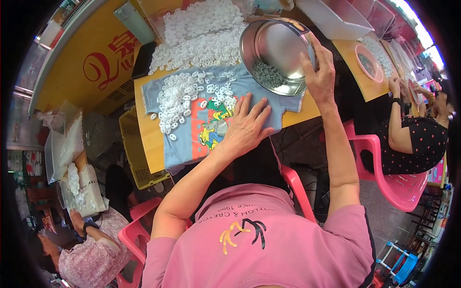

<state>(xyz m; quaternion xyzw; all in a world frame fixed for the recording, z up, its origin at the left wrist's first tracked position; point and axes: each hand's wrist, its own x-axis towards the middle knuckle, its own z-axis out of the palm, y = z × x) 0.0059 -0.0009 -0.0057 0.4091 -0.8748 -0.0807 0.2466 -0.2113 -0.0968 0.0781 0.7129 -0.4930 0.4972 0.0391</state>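
My right hand point(319, 74) grips the right rim of a round steel bowl point(247, 45), thumb and fingers on its edge. The bowl is tilted, and a heap of small grey screw-like pieces point(269, 76) lies along its lower side. My left hand point(246, 124) lies palm down, fingers spread, on a grey-blue T-shirt point(177, 153) with a colourful cartoon print. Beside its fingertips are small white oval plastic pieces point(175, 101), each with two holes, scattered over the shirt. A much larger pile of the same white pieces point(201, 36) spreads behind the shirt.
The yellow table point(149, 149) holds a dark flat object point(144, 60) and a pale cylinder point(134, 21). A white bin point(333, 19) stands back right. People sit at both sides; a pink chair point(379, 158) is right, a yellow crate point(137, 149) below left.
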